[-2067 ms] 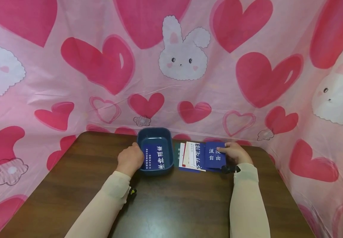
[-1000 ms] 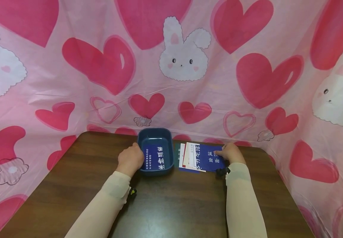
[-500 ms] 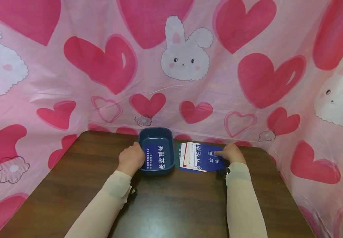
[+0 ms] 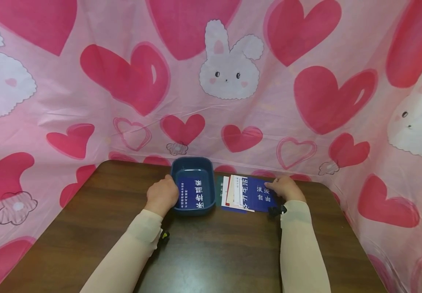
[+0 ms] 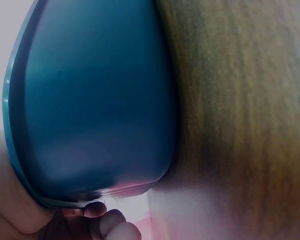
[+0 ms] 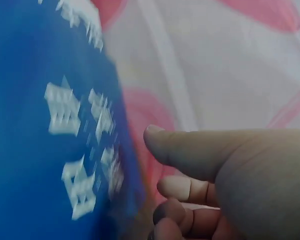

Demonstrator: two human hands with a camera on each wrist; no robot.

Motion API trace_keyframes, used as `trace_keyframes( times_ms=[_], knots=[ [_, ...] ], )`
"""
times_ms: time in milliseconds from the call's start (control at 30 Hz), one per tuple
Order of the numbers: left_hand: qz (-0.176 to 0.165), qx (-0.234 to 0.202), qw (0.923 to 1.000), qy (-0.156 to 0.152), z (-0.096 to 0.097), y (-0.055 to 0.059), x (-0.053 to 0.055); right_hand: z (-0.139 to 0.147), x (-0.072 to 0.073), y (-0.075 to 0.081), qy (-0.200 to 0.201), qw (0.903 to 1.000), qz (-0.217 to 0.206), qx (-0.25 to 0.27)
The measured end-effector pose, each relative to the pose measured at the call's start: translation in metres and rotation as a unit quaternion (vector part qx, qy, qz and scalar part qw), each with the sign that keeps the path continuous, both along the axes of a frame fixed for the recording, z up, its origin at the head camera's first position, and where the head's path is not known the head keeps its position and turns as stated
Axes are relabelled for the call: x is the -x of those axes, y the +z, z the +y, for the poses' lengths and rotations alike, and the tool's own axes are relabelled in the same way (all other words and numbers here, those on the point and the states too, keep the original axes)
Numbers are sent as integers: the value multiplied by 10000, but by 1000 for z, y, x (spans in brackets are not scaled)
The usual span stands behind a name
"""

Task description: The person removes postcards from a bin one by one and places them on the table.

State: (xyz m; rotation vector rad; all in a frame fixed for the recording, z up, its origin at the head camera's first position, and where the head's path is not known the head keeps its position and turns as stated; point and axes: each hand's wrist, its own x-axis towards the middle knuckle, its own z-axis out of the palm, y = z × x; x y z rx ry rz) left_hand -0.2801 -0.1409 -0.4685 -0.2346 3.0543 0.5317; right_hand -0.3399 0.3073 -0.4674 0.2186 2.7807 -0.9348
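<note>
My left hand (image 4: 162,193) grips the near-left rim of a dark blue plastic tray (image 4: 193,167), its thumb over the edge and its fingertips outside the wall in the left wrist view. Inside the tray lies a blue card (image 4: 189,195) with white characters. To the right, my right hand (image 4: 287,189) is at the right end of a fanned row of cards, beside a blue card (image 4: 256,199) with white lettering. In the right wrist view, the thumb and bent fingers (image 6: 185,145) stand apart, with nothing between them, just off that card's edge.
Left of the blue card, the row shows white cards (image 4: 236,195) and a dark green card (image 4: 218,197) close to the tray. Dark wood covers the table (image 4: 214,252). A pink curtain (image 4: 181,93) with hearts and rabbits hangs directly behind its back edge.
My right hand came left with the upper blue card, laying it farther over the row, and has since shifted slightly right, off the card. My left hand and the tray have stayed put.
</note>
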Motion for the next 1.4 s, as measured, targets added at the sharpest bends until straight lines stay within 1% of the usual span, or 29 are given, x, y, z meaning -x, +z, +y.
trace_keyframes(
  times_ms=[133, 200, 300, 433, 500, 600, 733, 833, 933, 1067, 1100, 1167, 1233, 1300, 1400],
  knots=[
    [-19, -29, 10000, -25, 0, -1, -2, -21, 3, 12, 295, 9989, 370, -33],
    [-30, -29, 10000, -9, 0, -1, -2, -35, 6, 18, 542, 9968, 577, 65],
    [-24, -37, 10000, 10, 1, -2, -2, -58, 7, 27, 874, 9931, 698, 345],
    [-35, -87, 9999, -49, 4, -4, -2, -88, 4, 39, 1278, 9880, 622, 597],
    [-23, -90, 9999, -62, 5, -4, -2, -102, 4, 45, 1547, 9840, 576, 671],
    [16, -98, 9999, -45, 5, -3, -2, -123, 5, 54, 1825, 9791, 531, 726],
    [79, -80, 9999, -45, 4, -1, -1, -154, 8, 66, 2026, 9752, 431, 779],
    [96, -43, 9999, -46, 2, 1, -1, -178, 12, 74, 2173, 9712, 351, 916],
    [54, -29, 10000, -46, -1, 2, -1, -202, 16, 81, 2267, 9686, 196, 1005],
    [-24, -25, 10000, -28, -3, 5, -1, -231, 22, 85, 2309, 9661, -176, 1138],
    [-32, -33, 10000, -21, -3, 5, -1, -238, 24, 84, 2293, 9660, -247, 1172],
    [-69, -51, 10000, -31, -3, 6, -1, -250, 27, 83, 2156, 9693, -338, 1131],
    [-95, -68, 9999, -30, -3, 5, 0, -260, 31, 78, 2042, 9735, -403, 948],
    [-101, -65, 9999, -54, -2, 4, 1, -269, 33, 73, 1926, 9781, -447, 648],
    [-49, -55, 10000, -47, -1, 2, 2, -278, 35, 65, 1820, 9816, -539, 192]
  ],
)
